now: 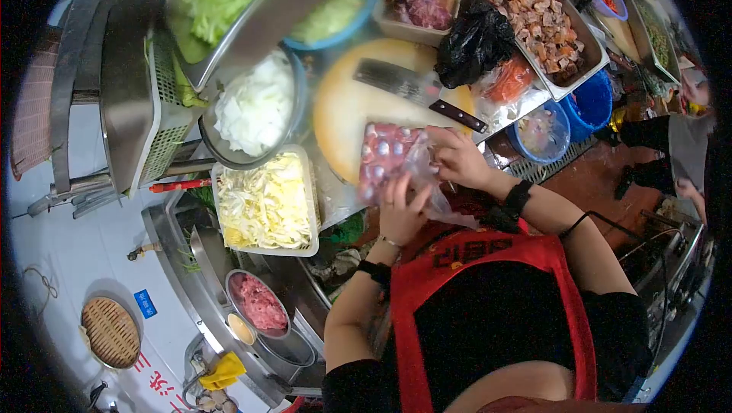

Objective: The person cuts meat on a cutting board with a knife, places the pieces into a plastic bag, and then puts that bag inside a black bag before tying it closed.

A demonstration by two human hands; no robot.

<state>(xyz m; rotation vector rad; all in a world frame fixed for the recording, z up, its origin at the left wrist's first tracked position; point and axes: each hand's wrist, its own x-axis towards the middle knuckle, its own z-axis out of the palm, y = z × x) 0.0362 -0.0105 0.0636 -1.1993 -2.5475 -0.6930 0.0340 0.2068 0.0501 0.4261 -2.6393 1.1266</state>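
A clear plastic bag packed with reddish-purple, pale-spotted meat pieces [387, 155] rests over the near edge of a round chopping board [343, 100]. My left hand [402, 211] grips the bag's near side, fingers curled onto the plastic. Just up and to the right, my right hand [460, 157] is closed on the bag's loose, gathered plastic, and its fingertips are partly hidden. Beyond the bag a cleaver [408, 85] lies flat on the board, its dark handle pointing toward the right.
A bowl of chopped white vegetable [255, 104] and a basket of shredded yellow cabbage [267, 203] stand left of the board. A black plastic bag [476, 43] and a tray of diced meat [541, 24] lie to the right. Another person's arm [690, 199] shows at far right.
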